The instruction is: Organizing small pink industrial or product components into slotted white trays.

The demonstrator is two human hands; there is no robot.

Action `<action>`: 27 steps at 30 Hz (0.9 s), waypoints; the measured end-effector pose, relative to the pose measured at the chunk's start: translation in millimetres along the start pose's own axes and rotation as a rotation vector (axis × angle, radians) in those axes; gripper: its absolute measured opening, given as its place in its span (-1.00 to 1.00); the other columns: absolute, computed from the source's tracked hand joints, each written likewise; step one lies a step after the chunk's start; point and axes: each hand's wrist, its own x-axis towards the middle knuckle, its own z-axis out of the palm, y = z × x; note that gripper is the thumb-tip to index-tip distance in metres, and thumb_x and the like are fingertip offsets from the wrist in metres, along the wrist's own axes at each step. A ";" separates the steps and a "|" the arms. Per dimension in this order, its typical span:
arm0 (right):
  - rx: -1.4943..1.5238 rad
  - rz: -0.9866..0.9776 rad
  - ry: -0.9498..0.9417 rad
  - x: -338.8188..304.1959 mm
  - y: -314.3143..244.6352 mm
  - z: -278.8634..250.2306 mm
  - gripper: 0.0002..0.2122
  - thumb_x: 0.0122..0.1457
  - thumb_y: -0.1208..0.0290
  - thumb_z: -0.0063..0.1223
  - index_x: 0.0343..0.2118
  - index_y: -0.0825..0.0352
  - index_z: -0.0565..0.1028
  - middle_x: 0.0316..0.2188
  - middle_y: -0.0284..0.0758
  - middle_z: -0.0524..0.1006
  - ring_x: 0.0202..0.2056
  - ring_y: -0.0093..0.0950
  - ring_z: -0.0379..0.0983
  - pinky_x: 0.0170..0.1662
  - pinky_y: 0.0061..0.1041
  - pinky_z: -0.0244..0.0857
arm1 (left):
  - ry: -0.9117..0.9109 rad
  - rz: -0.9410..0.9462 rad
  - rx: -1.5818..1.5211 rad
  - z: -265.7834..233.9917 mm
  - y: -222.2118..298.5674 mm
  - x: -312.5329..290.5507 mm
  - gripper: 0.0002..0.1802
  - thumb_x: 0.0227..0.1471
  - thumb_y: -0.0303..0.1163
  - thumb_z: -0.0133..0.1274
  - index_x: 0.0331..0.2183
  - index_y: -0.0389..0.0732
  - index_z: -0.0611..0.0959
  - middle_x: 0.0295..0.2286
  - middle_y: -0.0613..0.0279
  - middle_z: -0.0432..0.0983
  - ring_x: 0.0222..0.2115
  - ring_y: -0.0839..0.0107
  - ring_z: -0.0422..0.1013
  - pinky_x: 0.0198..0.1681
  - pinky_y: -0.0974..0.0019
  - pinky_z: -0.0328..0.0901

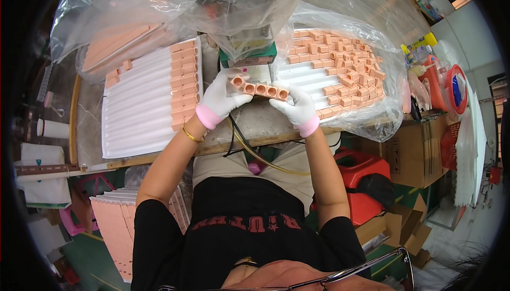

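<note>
Between my two hands, above the bench edge, is a row of several small square pink blocks (pixel 260 90), their round hollows facing me. My left hand (pixel 217 98), in a white glove with a pink cuff, is closed on the row's left end. Gloved the same way, my right hand (pixel 298 106) grips the right end. To the left lies a white ribbed tray (pixel 138 113) with pink blocks lined along its right side and a few at its upper left. A second white ribbed tray (pixel 303 78) on the right carries many jumbled pink blocks (pixel 350 73).
Past my hands stands a green device (pixel 248 53) under clear plastic sheeting (pixel 239 9). A wooden strip (pixel 223 146) edges the bench. Dark and yellow hoses (pixel 245 143) hang over it by my lap. A red plastic container (pixel 366 176) and cardboard boxes (pixel 411 155) are low on the right.
</note>
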 end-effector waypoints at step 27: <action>0.130 -0.130 -0.498 7.6 -20.6 128.2 -0.66 -0.01 0.64 0.09 -0.11 0.48 0.39 -0.27 -0.28 0.48 -0.25 -0.52 0.41 -0.08 -0.55 0.24 | 0.610 -0.272 0.160 -106.6 103.0 -258.8 -0.69 -0.16 -0.45 0.19 -0.26 -0.26 0.59 -0.30 0.25 0.56 -0.26 0.56 0.46 -0.16 0.47 0.34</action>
